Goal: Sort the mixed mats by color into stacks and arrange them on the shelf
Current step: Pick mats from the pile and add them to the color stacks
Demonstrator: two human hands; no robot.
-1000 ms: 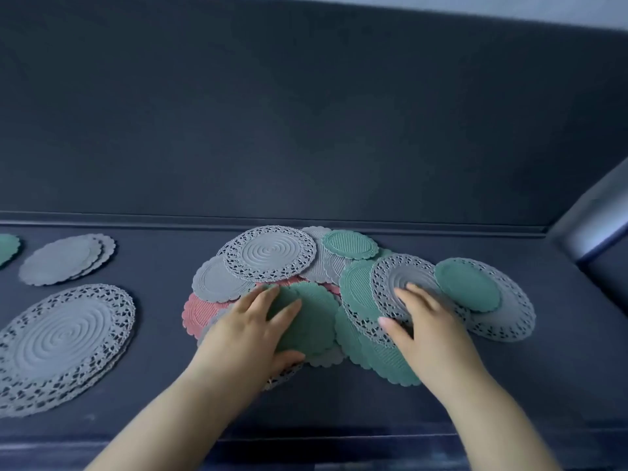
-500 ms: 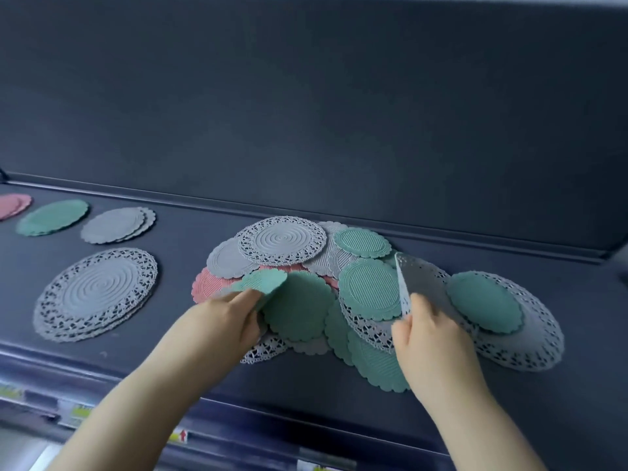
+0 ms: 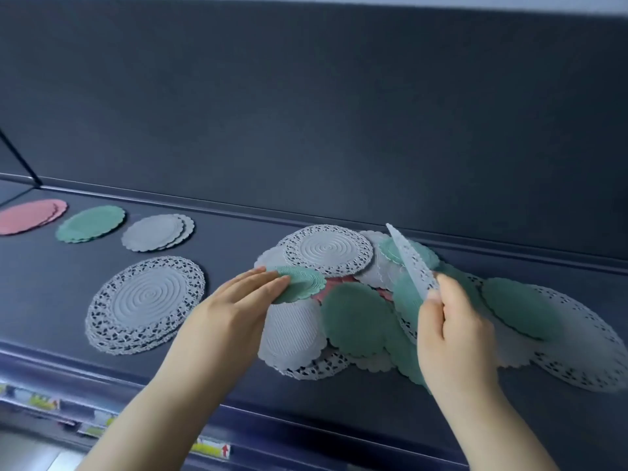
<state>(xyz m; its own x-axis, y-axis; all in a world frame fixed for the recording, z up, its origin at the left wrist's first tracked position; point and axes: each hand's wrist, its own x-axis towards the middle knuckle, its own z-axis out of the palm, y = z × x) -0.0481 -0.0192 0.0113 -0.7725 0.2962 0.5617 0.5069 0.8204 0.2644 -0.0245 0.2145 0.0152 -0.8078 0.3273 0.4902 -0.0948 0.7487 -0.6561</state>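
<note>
Left hand [image 3: 234, 311] holds a small green ribbed round mat [image 3: 302, 283], right hand [image 3: 455, 338] pinches a grey lace-edged mat [image 3: 413, 263] on edge, likely for stacks [image 3: 90, 223] at ten o'clock.

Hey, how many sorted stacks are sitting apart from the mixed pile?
4: pink stack at the far left, cut by the frame edge; green stack beside it; gray stack next; lace stack nearer the camera. Others may lie off-frame.

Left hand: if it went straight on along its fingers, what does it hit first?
Besides the small green mat the left hand pinches, likely the round grey lace mat atop the pile; height above it is unclear.
</note>
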